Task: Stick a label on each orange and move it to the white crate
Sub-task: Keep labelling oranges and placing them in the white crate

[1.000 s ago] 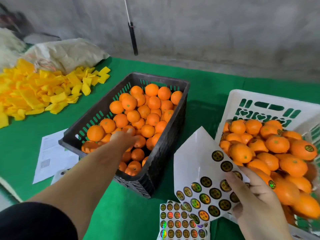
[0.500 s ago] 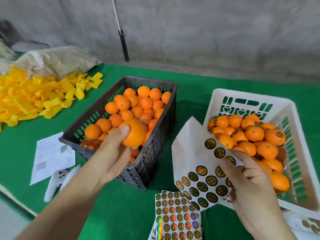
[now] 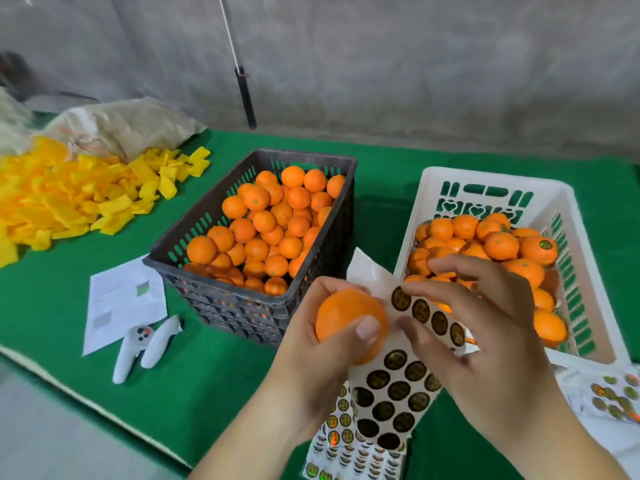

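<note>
1. Your left hand (image 3: 322, 344) holds one orange (image 3: 349, 323). Your fingers curl around it and your thumb presses on its front.
2. That orange is up in the air, in front of the black crate (image 3: 242, 299) and just to the left of the white crate (image 3: 571, 216).
3. Your right hand (image 3: 485, 341) holds the sticker sheet (image 3: 398, 386). The fingers bend over the top row of round dark stickers.
4. The right thumb sits close to the orange. It may be lifting a sticker, but the view is too blurry to be sure.
5. The sheet touches the right side of the orange.
6. The black crate is full of oranges with no stickers that you can see.
7. The white crate holds oranges too. One at the back right shows a round sticker (image 3: 545, 244) on top.
8. More sticker sheets (image 3: 346, 452) lie flat on the green table cloth (image 3: 86, 393) under your hands. Some more lie at the far right edge.
9. A white controller (image 3: 145, 348) and a sheet of paper (image 3: 121, 299) lie left of the black crate.
10. A big pile of yellow wrappers (image 3: 69, 195) is at the far left, with a pale sack (image 3: 121, 126) behind it.
</note>
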{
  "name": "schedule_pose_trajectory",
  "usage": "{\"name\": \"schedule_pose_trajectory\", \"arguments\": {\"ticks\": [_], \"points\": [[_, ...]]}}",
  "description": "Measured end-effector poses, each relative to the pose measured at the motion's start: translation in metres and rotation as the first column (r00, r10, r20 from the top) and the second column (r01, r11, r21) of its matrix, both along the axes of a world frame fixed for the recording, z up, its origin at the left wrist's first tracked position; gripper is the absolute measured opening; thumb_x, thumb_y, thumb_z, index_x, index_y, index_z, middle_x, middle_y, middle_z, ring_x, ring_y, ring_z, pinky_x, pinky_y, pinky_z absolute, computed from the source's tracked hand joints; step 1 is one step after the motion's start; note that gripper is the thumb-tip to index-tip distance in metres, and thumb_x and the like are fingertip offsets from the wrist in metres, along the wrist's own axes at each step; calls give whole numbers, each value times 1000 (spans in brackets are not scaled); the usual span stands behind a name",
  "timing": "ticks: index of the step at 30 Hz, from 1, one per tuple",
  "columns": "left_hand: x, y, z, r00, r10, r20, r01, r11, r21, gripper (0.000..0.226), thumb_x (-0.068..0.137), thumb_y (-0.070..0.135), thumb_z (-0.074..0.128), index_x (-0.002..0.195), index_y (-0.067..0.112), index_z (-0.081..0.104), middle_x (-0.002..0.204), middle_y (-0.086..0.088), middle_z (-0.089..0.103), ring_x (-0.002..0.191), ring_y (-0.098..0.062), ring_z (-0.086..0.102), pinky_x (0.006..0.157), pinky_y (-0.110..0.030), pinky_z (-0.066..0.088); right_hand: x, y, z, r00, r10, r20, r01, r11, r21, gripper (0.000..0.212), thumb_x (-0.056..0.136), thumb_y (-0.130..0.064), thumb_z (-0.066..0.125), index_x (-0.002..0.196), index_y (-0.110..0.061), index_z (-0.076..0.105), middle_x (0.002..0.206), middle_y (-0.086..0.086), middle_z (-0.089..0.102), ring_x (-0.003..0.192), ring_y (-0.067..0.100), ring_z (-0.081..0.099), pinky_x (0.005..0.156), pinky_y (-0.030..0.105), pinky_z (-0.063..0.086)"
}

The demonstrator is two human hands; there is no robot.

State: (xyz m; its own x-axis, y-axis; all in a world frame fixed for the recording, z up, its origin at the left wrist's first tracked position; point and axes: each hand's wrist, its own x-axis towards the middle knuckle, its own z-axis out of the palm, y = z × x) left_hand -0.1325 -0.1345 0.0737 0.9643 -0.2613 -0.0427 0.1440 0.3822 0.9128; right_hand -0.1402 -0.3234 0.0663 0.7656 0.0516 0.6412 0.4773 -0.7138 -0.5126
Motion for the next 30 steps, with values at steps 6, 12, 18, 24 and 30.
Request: {"name": "schedule_pose_trajectory", "arguments": {"ticks": [6, 12, 18, 24, 30], "points": [[-10, 7, -2, 993, -32, 112, 19, 993, 114, 64, 56, 61, 96, 104, 32, 65, 106, -4, 72, 93, -24, 69, 76, -35, 56, -7, -2, 11, 910, 326, -254, -252, 925, 286, 19, 90, -52, 69, 89, -35, 79, 93, -13, 73, 87, 5, 69, 74, 12, 49], [-13, 14, -6, 985, -93, 142, 75, 989, 126, 64, 64, 58, 94, 111, 27, 62, 107, -11, 66, 93, -32, 65, 74, -44, 53, -9, -3, 4, 668, 631, -394, 81, 465, 881, 43, 62, -48, 93, 88, -15, 83, 79, 12, 74, 73, 23, 66, 71, 31, 57], [-17, -1, -11, 997, -39, 69, 32, 995, 93, 72, 56, 63, 95, 110, 30, 63, 110, -6, 70, 97, -30, 69, 82, -36, 56, -27, 1, 15, 999, -18, 49, 3, 955, 296, 14, 99, -33, 66, 107, -40, 75, 98, -17, 72, 84, -2, 64, 79, 8, 45], [-18, -14, -12, 999, -50, -2, 50, 998, -29, 85, 50, 61, 97, 115, 21, 59, 102, -11, 63, 92, -29, 61, 78, -32, 57, -27, 10, 2, 982, 181, 48, -179, 982, -55, 32, 96, -14, 65, 126, -8, 75, 115, 4, 65, 105, 18, 63, 89, 28, 51], [-14, -20, -15, 988, -29, -153, 9, 991, -131, 83, 65, 71, 84, 127, 18, 67, 125, -15, 71, 116, -29, 69, 92, -35, 59, -24, 15, -19, 995, 94, 35, -86, 980, -182, 66, 89, -43, 72, 141, -5, 62, 140, 6, 51, 127, 26, 53, 107, 34, 44]]}}
